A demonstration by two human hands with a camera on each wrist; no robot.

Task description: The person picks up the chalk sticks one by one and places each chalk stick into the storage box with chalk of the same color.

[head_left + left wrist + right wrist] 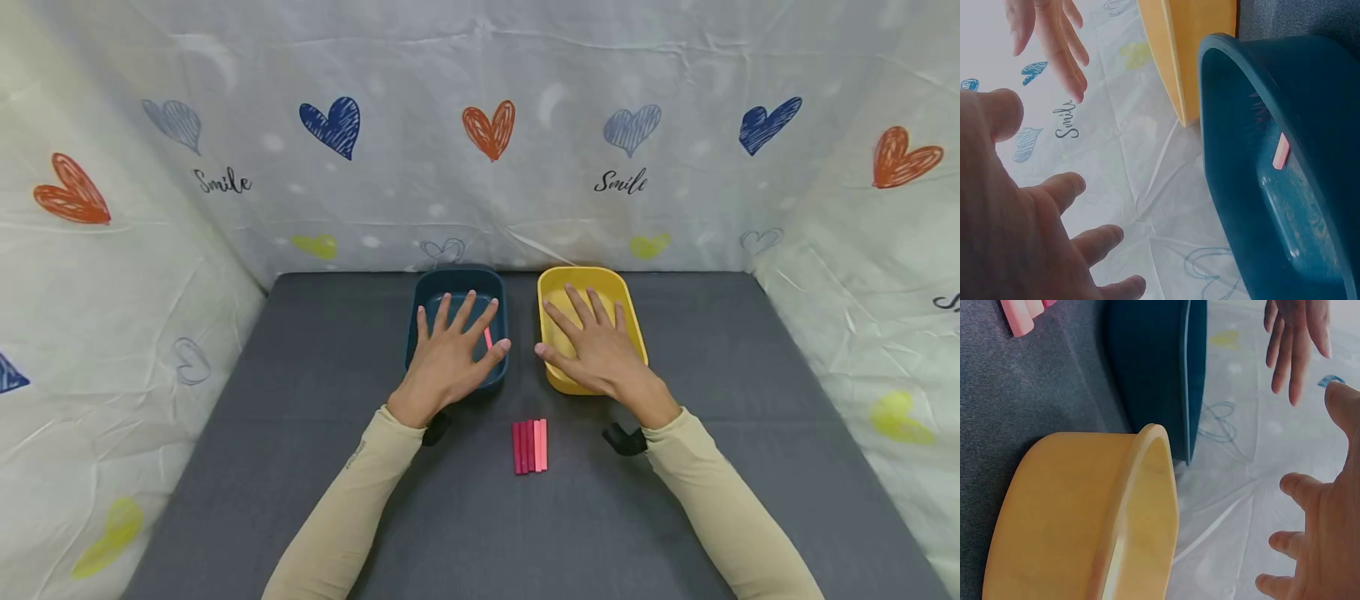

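left hand (pixel 447 358) hovers flat, fingers spread, over the dark blue tray (pixel 424 293) holding one pink stick (pixel 488 337); right hand (pixel 596 350), likewise spread and empty, over the yellow tray (pixel 622 292); pink sticks (pixel 530 446) lie nearer, between the wrists.

We held our left hand (pixel 448 354) flat, fingers spread, over the dark blue tray (pixel 422 300), and our right hand (pixel 596 346) likewise over the yellow tray (pixel 630 312). Pink and red sticks (pixel 530 446) lay between our wrists.
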